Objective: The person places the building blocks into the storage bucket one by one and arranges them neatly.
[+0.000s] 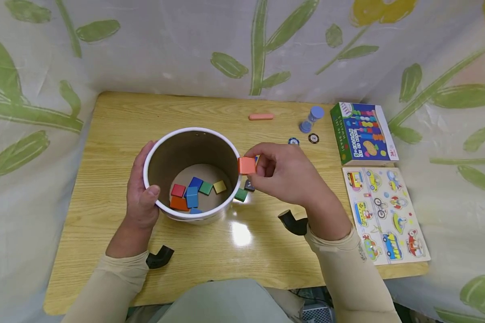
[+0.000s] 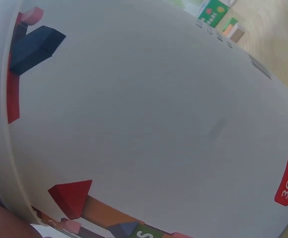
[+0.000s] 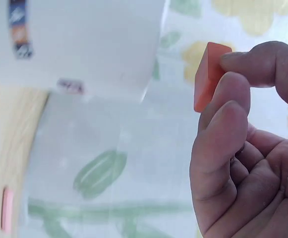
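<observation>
My left hand (image 1: 142, 197) grips a round white bucket (image 1: 194, 130) at its left side, thumb over the rim. In the left wrist view the bucket's printed outer wall (image 2: 144, 114) fills most of the picture. Several coloured blocks lie on the bucket's floor, among them a light blue block (image 1: 191, 197), an orange block (image 1: 179, 203) and a yellow block (image 1: 220, 186). Between thumb and fingers my right hand (image 1: 284, 172) pinches an orange-red block (image 1: 247, 165) at the bucket's right rim. The right wrist view shows this flat block (image 3: 210, 74) held at the fingertips.
Right of the bucket lie a green block (image 1: 240, 194) and a dark block (image 1: 249, 185). Farther back are a pink stick (image 1: 261, 116), a blue hourglass (image 1: 311, 119) and a dark chip (image 1: 313, 138). A toy box (image 1: 363, 132) and a vehicle puzzle board (image 1: 384, 215) occupy the right edge.
</observation>
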Demonstrator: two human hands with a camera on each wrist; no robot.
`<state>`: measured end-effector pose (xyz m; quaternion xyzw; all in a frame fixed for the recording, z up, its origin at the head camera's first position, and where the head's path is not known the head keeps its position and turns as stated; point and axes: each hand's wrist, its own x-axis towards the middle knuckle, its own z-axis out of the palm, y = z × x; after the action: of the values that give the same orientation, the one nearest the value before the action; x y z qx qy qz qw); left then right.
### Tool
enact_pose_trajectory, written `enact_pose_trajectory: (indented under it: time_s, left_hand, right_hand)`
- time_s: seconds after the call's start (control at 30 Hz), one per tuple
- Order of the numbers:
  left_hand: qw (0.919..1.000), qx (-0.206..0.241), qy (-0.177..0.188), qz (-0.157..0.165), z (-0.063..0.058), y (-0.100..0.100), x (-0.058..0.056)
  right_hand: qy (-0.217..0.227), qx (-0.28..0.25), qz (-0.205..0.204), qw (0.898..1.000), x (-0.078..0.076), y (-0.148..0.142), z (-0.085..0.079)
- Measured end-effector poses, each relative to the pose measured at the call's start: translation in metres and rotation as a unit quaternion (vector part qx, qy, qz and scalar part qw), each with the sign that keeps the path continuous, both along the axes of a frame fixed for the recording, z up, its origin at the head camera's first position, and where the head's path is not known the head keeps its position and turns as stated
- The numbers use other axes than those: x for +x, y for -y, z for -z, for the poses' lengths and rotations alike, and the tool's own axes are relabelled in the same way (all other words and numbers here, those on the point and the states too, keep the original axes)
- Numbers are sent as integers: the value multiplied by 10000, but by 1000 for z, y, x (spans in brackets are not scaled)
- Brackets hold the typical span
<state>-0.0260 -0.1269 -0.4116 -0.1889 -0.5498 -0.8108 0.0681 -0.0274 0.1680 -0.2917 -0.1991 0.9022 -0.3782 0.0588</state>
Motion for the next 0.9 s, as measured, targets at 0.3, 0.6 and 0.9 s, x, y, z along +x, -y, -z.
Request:
enact_pose_trajectory:
  time_s: [0.3,0.6,0.9]
  left_hand:
    - [10000,-23,-2,22,1,0,0]
    - [10000,-8,-9,-41,2,0,0]
    - [10000,3,-58,-63,2,-1,0]
  right_hand:
    - [146,-343,-619,9974,-1,25,3]
    - [191,-606,-32,9980,0,1,13]
    - [1159,-1180,955,9816,-9,-28,115]
